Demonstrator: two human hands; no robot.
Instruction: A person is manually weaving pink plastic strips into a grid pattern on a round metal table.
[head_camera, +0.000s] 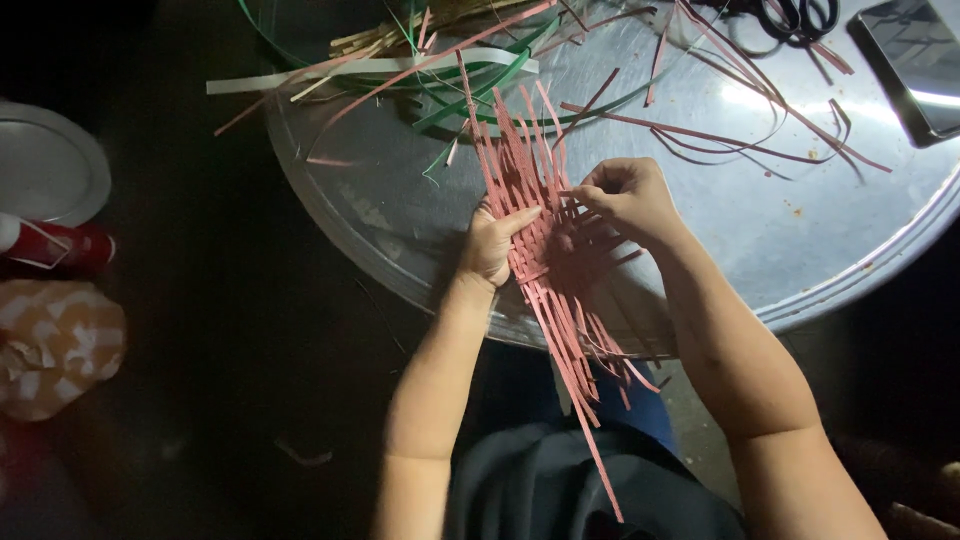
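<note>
A woven mat of pink-red strips (552, 262) lies over the near rim of a large round metal tray (760, 235), its loose ends hanging toward my lap. My left hand (492, 243) presses flat on the mat's left side, fingers laid across the strips. My right hand (628, 198) pinches one strip between thumb and fingers at the mat's upper right. Long strip ends (505, 130) fan upward from the weave.
Loose green, cream and pink strips (420, 55) pile at the tray's far side. Scissors (795, 18) and a dark phone (915, 65) lie at the top right. A round metal lid (45, 165), a red container (60, 245) and a patterned cloth (55, 345) sit on the dark floor at left.
</note>
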